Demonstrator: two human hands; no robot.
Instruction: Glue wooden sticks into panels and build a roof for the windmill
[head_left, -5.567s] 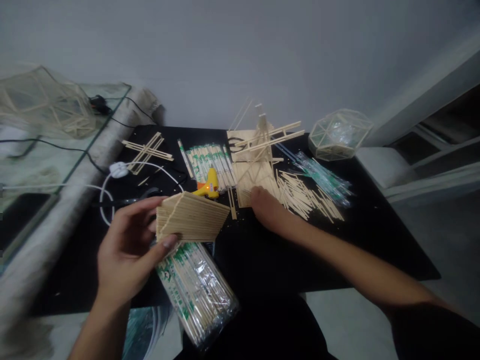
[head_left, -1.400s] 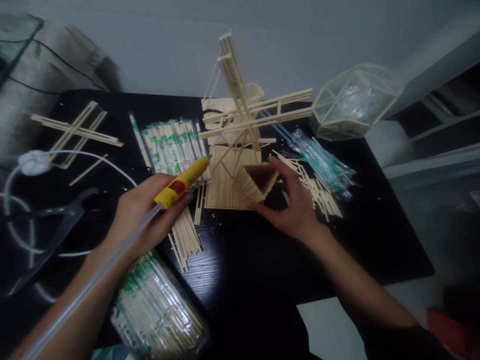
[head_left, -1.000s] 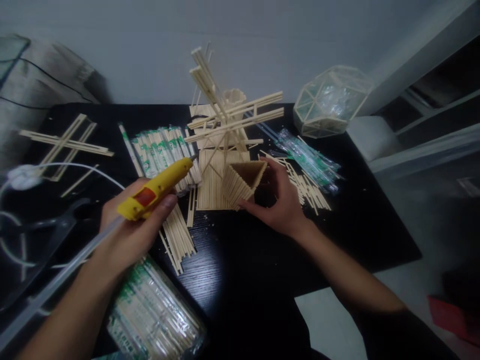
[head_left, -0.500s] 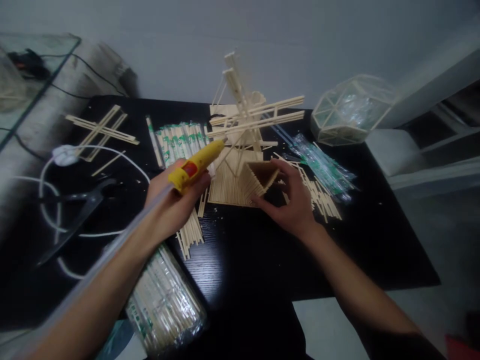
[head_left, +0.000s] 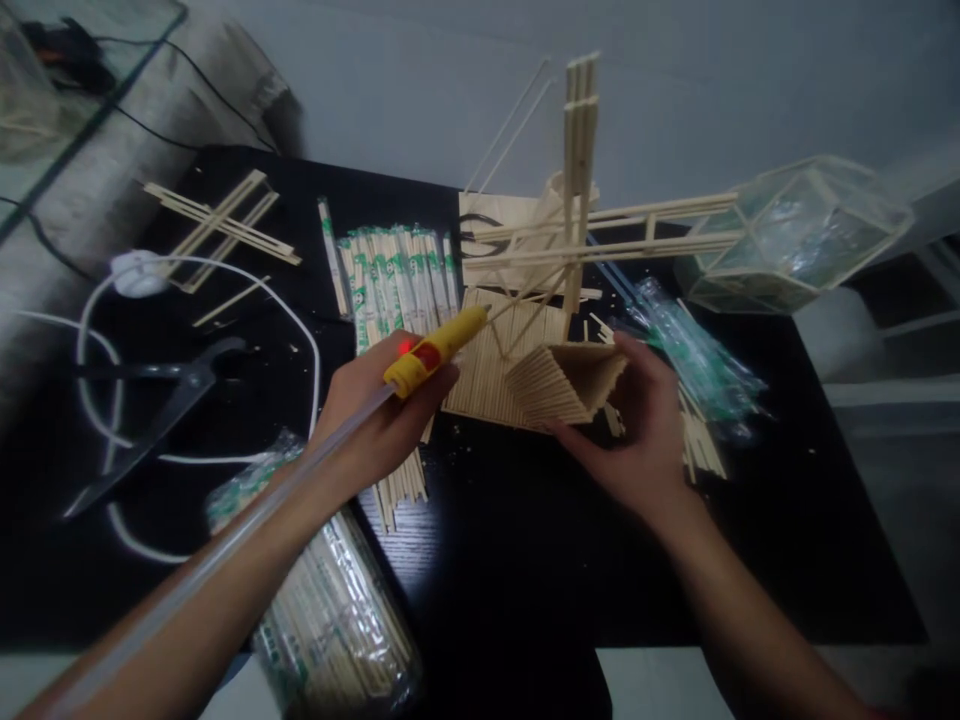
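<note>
My left hand (head_left: pixel 375 420) grips a yellow glue gun (head_left: pixel 435 350) with a clear glue stick trailing back along my forearm; its nozzle points right, toward a flat mat of wooden sticks (head_left: pixel 495 360). My right hand (head_left: pixel 637 430) is closed on a folded stick piece shaped like a roof (head_left: pixel 566 380), holding it at the mat's right edge. Behind them rises a stick windmill frame (head_left: pixel 581 200) with long crossed blades.
On the black table (head_left: pixel 525 560) lie wrapped chopsticks (head_left: pixel 394 280), a full chopstick pack (head_left: pixel 330 620), loose sticks (head_left: pixel 697 440), scissors (head_left: pixel 150 410), a white cable (head_left: pixel 135 290), a stick cross (head_left: pixel 217 220), empty wrappers (head_left: pixel 690 350) and a faceted stick-and-film polyhedron (head_left: pixel 795 240).
My left hand swapped the stick piece for the glue gun and brought its nozzle nearer the mat. My right hand took the roof piece and holds it there. The view moved closer.
</note>
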